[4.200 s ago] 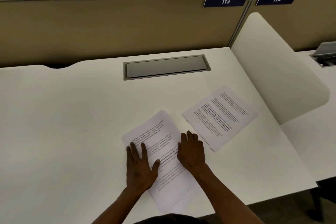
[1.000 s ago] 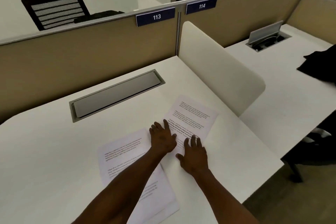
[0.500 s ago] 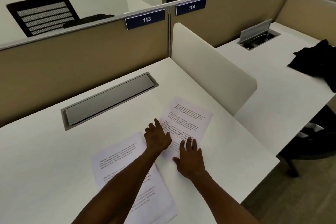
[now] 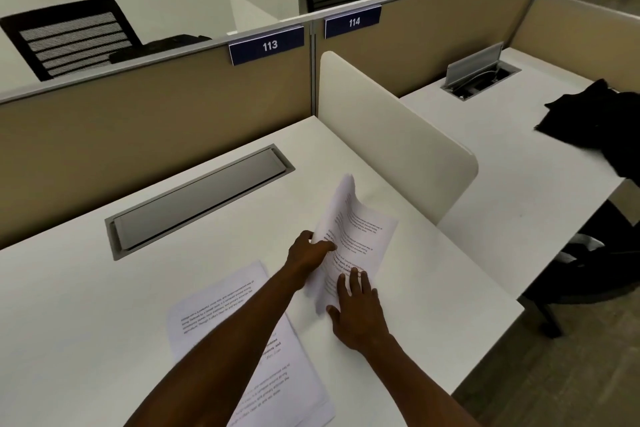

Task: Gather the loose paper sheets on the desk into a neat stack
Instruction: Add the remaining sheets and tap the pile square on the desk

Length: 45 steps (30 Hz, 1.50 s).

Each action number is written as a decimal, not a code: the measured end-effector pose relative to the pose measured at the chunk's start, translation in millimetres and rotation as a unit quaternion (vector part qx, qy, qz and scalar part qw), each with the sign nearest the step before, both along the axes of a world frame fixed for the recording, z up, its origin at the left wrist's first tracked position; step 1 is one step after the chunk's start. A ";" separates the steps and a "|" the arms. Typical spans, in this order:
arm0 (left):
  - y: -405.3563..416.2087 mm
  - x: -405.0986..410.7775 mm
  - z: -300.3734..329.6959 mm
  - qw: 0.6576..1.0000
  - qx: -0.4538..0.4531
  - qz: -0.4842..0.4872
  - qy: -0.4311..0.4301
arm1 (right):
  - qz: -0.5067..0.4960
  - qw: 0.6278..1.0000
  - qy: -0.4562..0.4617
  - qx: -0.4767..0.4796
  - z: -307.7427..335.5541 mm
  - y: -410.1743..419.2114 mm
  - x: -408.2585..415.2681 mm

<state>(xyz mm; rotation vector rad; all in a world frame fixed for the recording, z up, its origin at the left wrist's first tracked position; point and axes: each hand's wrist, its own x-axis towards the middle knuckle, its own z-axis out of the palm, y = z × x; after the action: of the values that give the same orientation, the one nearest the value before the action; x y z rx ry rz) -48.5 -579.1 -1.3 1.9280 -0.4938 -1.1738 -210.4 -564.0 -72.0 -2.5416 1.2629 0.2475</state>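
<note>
Both bare forearms extend forward from the lower frame edge, the left crossing toward the right. The left hand (image 4: 309, 251) is curled, thumb on top, its grip pinching the lifted left edge of the printed white paper sheets (image 4: 353, 236). The right hand (image 4: 358, 314) lies palm down, fingers (image 4: 353, 282) straight, pressing the sheets' near edge.

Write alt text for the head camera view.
At a white desk, the left hand lifts the edge of some printed sheets while the right hand presses them flat; a second pile lies nearer.
</note>
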 end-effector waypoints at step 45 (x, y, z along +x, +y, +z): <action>301.3 -28.5 -23.6 0.952 0.147 0.248 -0.101 | -0.095 0.961 -0.209 0.152 28.7 94.9 44.5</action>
<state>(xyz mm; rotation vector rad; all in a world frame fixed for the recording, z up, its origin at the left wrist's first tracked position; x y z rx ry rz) -77.1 -277.8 -25.0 2.2647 0.0785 -0.7538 -165.9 -469.2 -43.3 -2.0554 1.1833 -0.1248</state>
